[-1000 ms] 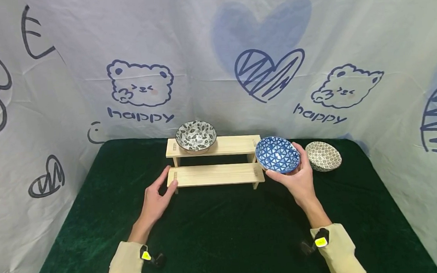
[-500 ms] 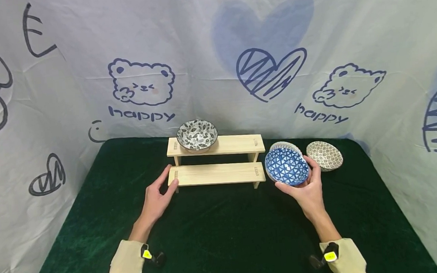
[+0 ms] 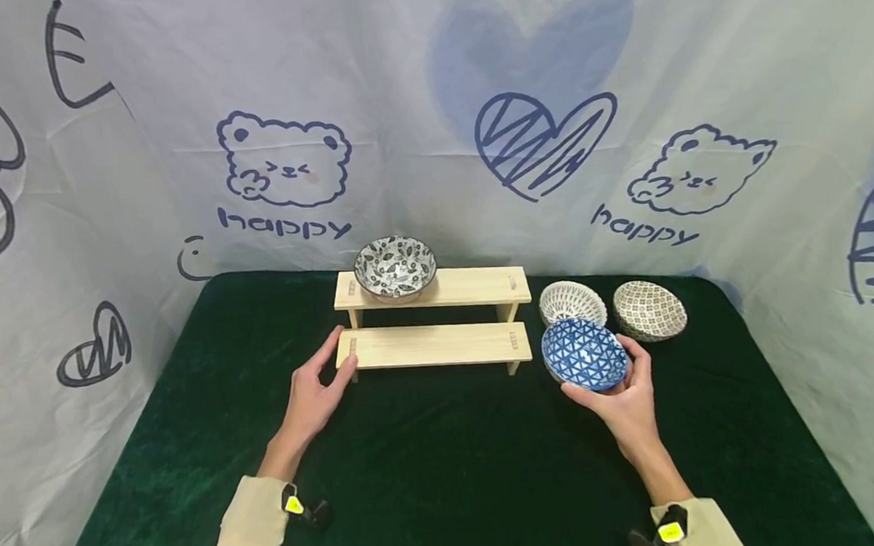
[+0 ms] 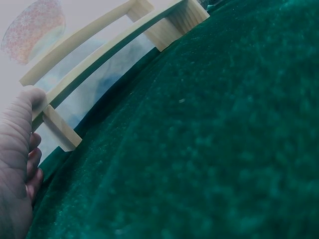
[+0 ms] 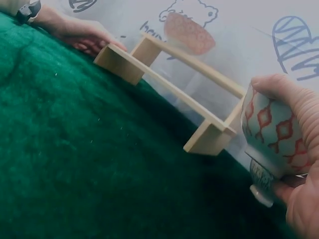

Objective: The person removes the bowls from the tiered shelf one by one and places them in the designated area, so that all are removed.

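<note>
Bowl with blue triangles, gripped by the right hand, moves farther right of the wooden stand — revealing a pale bowl near the stand's right end, the carry seemingly unfinished — as the left hand grips the stand's left end.

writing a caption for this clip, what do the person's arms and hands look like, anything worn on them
The left hand and right hand are bare, without gloves. The left sleeve and right sleeve are pale yellow. The left wristband and right wristband look black, each with a bright yellow patch and a small dark piece jutting inward.
</note>
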{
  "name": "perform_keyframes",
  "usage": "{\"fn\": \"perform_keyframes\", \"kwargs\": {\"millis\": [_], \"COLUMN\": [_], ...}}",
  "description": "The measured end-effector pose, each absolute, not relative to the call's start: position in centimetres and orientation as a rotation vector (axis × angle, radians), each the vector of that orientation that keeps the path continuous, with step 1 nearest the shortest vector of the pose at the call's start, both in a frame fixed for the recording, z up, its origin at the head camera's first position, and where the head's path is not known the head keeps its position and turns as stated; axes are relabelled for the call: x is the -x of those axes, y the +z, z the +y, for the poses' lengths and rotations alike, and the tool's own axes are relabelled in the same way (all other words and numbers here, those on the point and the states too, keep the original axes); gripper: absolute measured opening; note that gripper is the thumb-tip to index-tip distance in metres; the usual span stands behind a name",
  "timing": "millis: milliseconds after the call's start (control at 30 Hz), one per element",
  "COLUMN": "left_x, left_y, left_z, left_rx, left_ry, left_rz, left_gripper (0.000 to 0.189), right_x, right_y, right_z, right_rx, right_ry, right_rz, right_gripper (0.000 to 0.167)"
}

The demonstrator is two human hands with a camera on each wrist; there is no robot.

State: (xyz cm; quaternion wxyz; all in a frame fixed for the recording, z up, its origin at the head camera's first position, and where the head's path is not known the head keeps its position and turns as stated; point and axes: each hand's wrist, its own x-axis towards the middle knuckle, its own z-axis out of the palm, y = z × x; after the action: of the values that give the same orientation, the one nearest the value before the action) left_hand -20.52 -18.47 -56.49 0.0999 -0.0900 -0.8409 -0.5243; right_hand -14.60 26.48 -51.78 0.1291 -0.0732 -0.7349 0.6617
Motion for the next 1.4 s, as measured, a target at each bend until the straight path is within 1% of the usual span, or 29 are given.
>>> {"fn": "perform_keyframes", "kwargs": {"millis": [633, 1233, 1400], "left_x": [20.5, 20.5, 20.5], "left_y": [-56.5, -56.5, -56.6], "left_z": [-18.3, -18.4, -18.4], "left_rx": [0.261, 0.262, 0.261], "left_ry": [-1.519, -1.520, -1.510], "left_rz": [-2.502, -2.492, -2.484], "left_gripper": [0.064, 0.063, 0.063], "right_x": [13.8, 13.0, 12.9], "right_y": [-54.5, -54.9, -54.7], "right_z": [28.0, 28.4, 28.6], "right_rx": [0.334, 0.408, 0.405], "right_ry": [1.938, 1.892, 1.843], "right_rz": [-2.186, -2.298, -2.385], "right_gripper": [0.111, 0.114, 0.119]}}
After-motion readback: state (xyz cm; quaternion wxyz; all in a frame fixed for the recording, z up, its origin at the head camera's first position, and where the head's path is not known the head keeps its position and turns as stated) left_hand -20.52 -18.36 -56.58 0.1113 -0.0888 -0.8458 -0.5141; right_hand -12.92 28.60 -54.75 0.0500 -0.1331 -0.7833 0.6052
